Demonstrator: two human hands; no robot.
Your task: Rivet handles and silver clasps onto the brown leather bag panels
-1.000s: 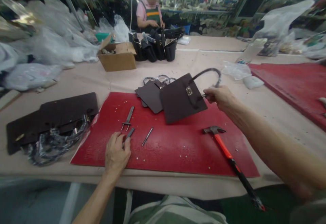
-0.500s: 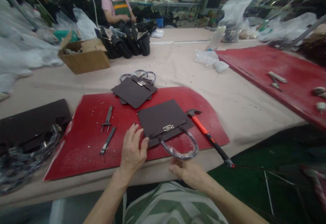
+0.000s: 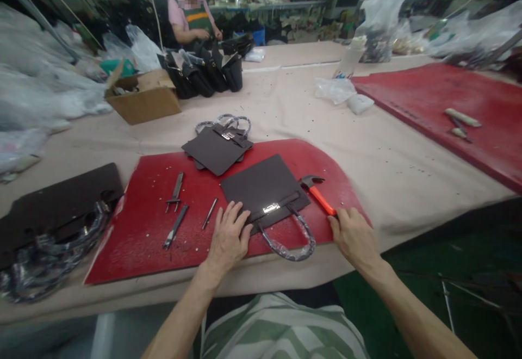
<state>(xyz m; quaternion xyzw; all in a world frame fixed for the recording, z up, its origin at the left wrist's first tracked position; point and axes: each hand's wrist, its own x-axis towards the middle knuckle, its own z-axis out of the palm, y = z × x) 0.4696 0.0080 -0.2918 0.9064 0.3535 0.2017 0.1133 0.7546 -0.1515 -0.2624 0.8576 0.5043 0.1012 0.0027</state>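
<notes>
A dark brown bag panel [image 3: 261,182] with a metal clasp [image 3: 271,207] lies on the red mat [image 3: 142,239]. Its looped handle [image 3: 304,253], wrapped in clear film, points toward me and hangs over the mat's front edge. My left hand [image 3: 229,235] rests on the panel's near left corner, fingers spread and holding nothing. To the right, my right hand [image 3: 356,236] is closed round the black grip of a claw hammer [image 3: 323,200], whose orange shaft and head lie beside the panel. The grip is mostly hidden under my fingers.
Left of the panel lie a thin metal rod [image 3: 210,214] and two pronged punches [image 3: 176,227]. More panels with handles [image 3: 220,149] are stacked behind; others [image 3: 69,196] lie at left. A cardboard box [image 3: 144,106], black bags [image 3: 204,76] and a co-worker [image 3: 191,19] are farther back.
My right hand has moved from beside the looped handle rightward onto the hammer's grip. My left hand has shifted slightly right onto the panel's corner, uncovering the thin rod.
</notes>
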